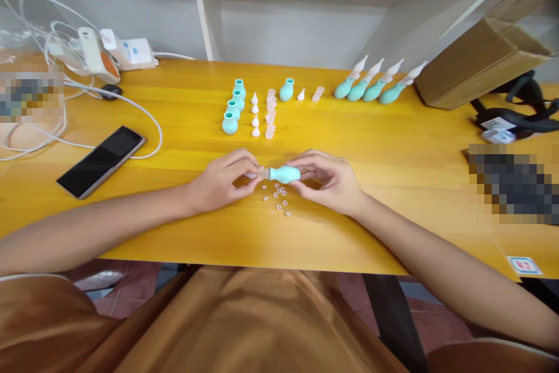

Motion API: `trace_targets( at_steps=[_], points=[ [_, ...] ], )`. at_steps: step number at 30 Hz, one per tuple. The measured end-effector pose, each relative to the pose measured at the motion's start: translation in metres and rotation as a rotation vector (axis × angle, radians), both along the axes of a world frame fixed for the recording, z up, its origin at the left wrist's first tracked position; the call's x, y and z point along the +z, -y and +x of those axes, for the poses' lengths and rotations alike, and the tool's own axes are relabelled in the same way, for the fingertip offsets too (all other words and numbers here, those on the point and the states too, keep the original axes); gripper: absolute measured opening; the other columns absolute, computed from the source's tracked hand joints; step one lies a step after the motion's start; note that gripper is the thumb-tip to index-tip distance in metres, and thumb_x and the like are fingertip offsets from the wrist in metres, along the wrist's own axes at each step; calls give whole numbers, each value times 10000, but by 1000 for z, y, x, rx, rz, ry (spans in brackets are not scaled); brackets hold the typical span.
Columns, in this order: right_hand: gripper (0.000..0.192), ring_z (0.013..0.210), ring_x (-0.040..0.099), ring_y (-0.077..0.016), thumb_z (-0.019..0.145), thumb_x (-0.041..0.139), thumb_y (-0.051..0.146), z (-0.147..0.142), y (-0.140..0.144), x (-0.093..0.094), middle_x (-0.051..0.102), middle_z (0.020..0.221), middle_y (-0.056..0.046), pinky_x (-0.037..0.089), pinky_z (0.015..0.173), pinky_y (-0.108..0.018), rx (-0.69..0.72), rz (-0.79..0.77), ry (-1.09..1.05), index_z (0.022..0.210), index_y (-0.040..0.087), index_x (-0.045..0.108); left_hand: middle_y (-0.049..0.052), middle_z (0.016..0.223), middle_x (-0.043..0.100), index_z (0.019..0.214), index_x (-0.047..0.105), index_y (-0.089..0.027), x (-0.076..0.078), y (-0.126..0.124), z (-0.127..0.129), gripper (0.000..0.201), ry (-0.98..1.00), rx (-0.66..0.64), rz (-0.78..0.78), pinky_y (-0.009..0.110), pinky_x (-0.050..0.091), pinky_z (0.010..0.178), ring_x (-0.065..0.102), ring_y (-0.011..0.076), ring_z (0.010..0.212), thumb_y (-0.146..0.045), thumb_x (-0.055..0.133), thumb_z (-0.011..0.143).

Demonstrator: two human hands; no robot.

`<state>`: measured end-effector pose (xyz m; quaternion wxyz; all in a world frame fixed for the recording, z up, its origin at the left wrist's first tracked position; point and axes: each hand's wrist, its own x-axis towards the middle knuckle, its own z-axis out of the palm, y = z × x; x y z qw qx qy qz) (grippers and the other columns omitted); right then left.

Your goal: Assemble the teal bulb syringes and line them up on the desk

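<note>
A teal nasal aspirator (285, 174) lies level between my two hands just above the table. My left hand (231, 178) pinches its clear tube and pale tip, which my fingers partly hide. On the other side, my right hand (327, 180) has its thumb and fingers closed round the end of the teal bulb. Several tiny clear rings (279, 191) are scattered on the table below. Further back stand a column of teal bulbs (230, 123), a column of white tips (255, 120) and a column of clear pinkish tubes (270, 131).
Several assembled aspirators (358, 89) lie side by side at the back right, near a cardboard box (476, 59). A separate bulb (286, 89), tip (301, 94) and tube (318, 93) sit at the back. To the left are a phone (102, 160), chargers and white cables (152, 111).
</note>
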<state>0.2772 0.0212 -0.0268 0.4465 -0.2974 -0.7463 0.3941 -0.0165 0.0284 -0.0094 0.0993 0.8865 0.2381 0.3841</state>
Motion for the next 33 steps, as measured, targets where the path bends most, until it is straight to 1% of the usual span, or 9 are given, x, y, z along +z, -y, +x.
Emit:
trace_targets(
  at_steps=[8, 15, 19, 22, 24, 27, 30, 32, 33],
  points=[
    [319, 899, 812, -191, 916, 889, 286, -3, 3, 1, 764, 1122, -79, 741, 841, -346, 18, -120, -33, 1227, 255, 822, 80, 1041, 761, 1071, 687, -187, -2, -1, -1, 82, -28, -31, 104, 275, 636, 829, 755, 161, 914, -133, 714, 1016],
    [352, 944, 808, -199, 897, 920, 348, -5, 0, 2, 773, 1105, -73, 739, 808, -331, 51, -255, -111, 1200, 237, 780, 82, 1037, 778, 1029, 701, -177, 0, -3, 1, 59, 71, -10, -6, 257, 637, 803, 772, 153, 914, -159, 750, 1001],
    [399, 938, 802, -208, 898, 921, 417, -6, -2, -2, 796, 1113, -81, 744, 831, -379, 77, -346, -147, 1205, 234, 746, 76, 1006, 793, 1030, 728, -180, 3, -3, 2, 63, 121, -13, -36, 263, 637, 782, 773, 155, 892, -175, 777, 990],
    [386, 951, 795, -212, 916, 901, 416, -6, -2, -2, 785, 1126, -82, 737, 847, -397, 93, -357, -145, 1214, 240, 730, 73, 1010, 797, 1039, 733, -183, 4, -2, 1, 89, 146, -34, -29, 256, 638, 765, 773, 148, 874, -168, 794, 977],
    [346, 981, 783, -212, 937, 876, 377, -6, -2, -1, 758, 1153, -78, 725, 826, -377, 89, -306, -111, 1219, 255, 716, 74, 1023, 799, 1056, 734, -184, 4, -2, 1, 121, 154, -51, -26, 256, 640, 778, 775, 150, 889, -149, 804, 964],
    [318, 1111, 735, -237, 949, 831, 271, -7, -1, 3, 687, 1238, -86, 702, 796, -350, 48, -116, 27, 1232, 284, 688, 70, 1042, 802, 1091, 745, -201, 3, -3, 1, 168, 145, -57, -16, 289, 640, 820, 770, 167, 928, -130, 807, 951],
    [409, 1262, 664, -275, 945, 778, 177, -8, -1, 9, 620, 1335, -108, 698, 887, -408, 33, 62, 137, 1308, 305, 639, 67, 1074, 803, 1113, 740, -223, 3, -4, 1, 209, 115, -51, 19, 344, 628, 882, 761, 187, 968, -99, 782, 949],
    [439, 1281, 645, -289, 951, 760, 165, -8, -1, 12, 602, 1363, -121, 684, 939, -460, 9, 155, 151, 1338, 308, 613, 64, 1088, 802, 1143, 717, -227, 3, -4, 1, 252, 115, -42, 30, 360, 621, 908, 758, 193, 989, -79, 767, 945],
    [406, 1248, 652, -288, 958, 756, 168, -8, -2, 14, 611, 1343, -122, 677, 931, -468, -20, 210, 158, 1316, 304, 617, 62, 1087, 802, 1160, 703, -227, 4, -3, 1, 272, 124, -36, 26, 361, 619, 911, 757, 194, 992, -75, 765, 943]
  ],
)
